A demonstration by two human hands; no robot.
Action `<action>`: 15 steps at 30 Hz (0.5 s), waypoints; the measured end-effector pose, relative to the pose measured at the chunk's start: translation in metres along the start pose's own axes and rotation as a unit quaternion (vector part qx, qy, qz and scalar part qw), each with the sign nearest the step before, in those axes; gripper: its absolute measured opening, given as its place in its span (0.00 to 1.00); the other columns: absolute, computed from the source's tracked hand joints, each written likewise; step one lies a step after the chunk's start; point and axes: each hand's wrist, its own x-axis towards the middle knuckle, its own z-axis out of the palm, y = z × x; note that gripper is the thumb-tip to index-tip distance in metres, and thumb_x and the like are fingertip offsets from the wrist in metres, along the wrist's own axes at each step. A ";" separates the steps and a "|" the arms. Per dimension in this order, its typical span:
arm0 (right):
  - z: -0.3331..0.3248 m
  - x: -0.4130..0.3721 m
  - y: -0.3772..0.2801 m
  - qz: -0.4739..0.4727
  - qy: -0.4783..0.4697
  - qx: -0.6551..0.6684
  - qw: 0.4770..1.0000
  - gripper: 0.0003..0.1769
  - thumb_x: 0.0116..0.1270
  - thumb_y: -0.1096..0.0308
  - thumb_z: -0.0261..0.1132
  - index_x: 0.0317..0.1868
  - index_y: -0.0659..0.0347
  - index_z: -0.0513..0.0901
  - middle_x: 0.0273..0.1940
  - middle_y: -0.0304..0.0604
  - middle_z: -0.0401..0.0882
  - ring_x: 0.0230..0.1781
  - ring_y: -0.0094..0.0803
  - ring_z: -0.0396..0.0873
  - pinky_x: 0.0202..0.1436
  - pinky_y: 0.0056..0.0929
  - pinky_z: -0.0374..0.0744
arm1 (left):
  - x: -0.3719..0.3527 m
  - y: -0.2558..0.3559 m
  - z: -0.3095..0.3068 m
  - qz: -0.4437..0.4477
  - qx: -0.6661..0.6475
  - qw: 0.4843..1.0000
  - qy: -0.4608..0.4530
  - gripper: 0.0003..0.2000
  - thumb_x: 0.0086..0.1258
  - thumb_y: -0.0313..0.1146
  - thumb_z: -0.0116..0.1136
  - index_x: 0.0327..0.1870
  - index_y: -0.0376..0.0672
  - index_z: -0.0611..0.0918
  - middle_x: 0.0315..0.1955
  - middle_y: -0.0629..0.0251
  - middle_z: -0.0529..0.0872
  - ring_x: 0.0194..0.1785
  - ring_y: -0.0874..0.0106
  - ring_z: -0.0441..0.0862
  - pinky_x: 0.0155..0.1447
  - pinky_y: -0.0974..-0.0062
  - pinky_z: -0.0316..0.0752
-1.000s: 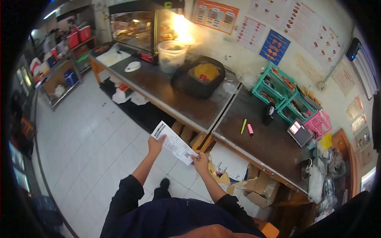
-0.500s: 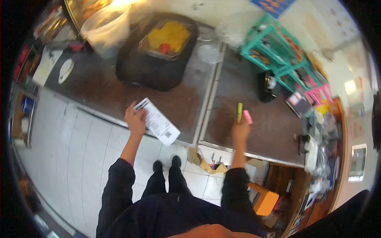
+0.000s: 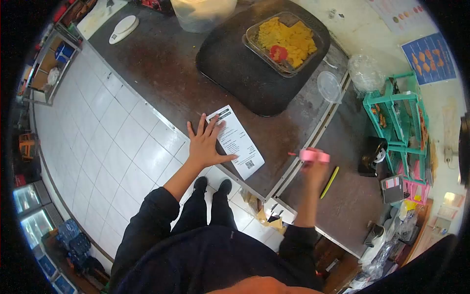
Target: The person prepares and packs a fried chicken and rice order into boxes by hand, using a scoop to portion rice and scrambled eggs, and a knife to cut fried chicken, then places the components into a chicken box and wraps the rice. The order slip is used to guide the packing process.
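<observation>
My left hand (image 3: 205, 144) is spread out with its fingertips over the left side of a printed paper slip (image 3: 242, 147). This white slip, with lines of text and a square code, lies on the dark brown counter near its front edge. Above the counter to the right, my right hand (image 3: 315, 171) is closed around a chunky pink object (image 3: 316, 156). A small reddish tip points left from it; its exact kind is blurred. To the right of that hand, a slim yellow-green pen (image 3: 329, 182) lies on the counter.
A black board (image 3: 235, 68) bears a clear tray (image 3: 249, 41) of yellow crumbly food with a red patch. A round clear lid (image 3: 329, 87), teal baskets (image 3: 399, 110) and a black tape dispenser (image 3: 370, 157) stand rightward. A white scale (image 3: 124, 28) sits far left.
The slip has gone from being held at the counter's edge to lying flat under my spread left hand. My right hand has let go of the yellow-green pen and keeps the pink object.
</observation>
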 end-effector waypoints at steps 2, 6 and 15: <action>0.069 -0.023 0.013 0.110 -0.130 0.083 0.982 0.09 0.62 0.63 0.56 0.34 0.61 0.76 0.21 0.34 0.71 0.15 0.16 0.65 0.13 0.13 0.61 | 0.002 0.001 -0.002 -0.008 -0.002 1.000 -0.011 0.48 0.30 0.69 0.57 0.55 0.45 0.69 0.61 0.64 0.59 0.66 0.55 0.45 0.58 0.37 0.31; 0.141 -0.050 0.037 0.033 -0.157 0.015 0.987 0.07 0.58 0.70 0.61 0.34 0.63 0.75 0.20 0.35 0.72 0.14 0.15 0.65 0.13 0.13 0.61 | 0.004 0.001 -0.004 -0.015 -0.013 1.000 -0.010 0.49 0.29 0.70 0.57 0.56 0.46 0.69 0.62 0.64 0.58 0.66 0.54 0.45 0.58 0.36 0.31; 0.145 -0.062 0.056 -0.174 -0.205 -0.099 0.958 0.04 0.56 0.76 0.59 0.32 0.68 0.76 0.29 0.40 0.76 0.28 0.21 0.73 0.32 0.17 0.72 | 0.004 -0.002 -0.004 -0.012 -0.015 1.000 -0.017 0.50 0.28 0.70 0.56 0.57 0.48 0.67 0.62 0.63 0.57 0.66 0.51 0.44 0.57 0.36 0.32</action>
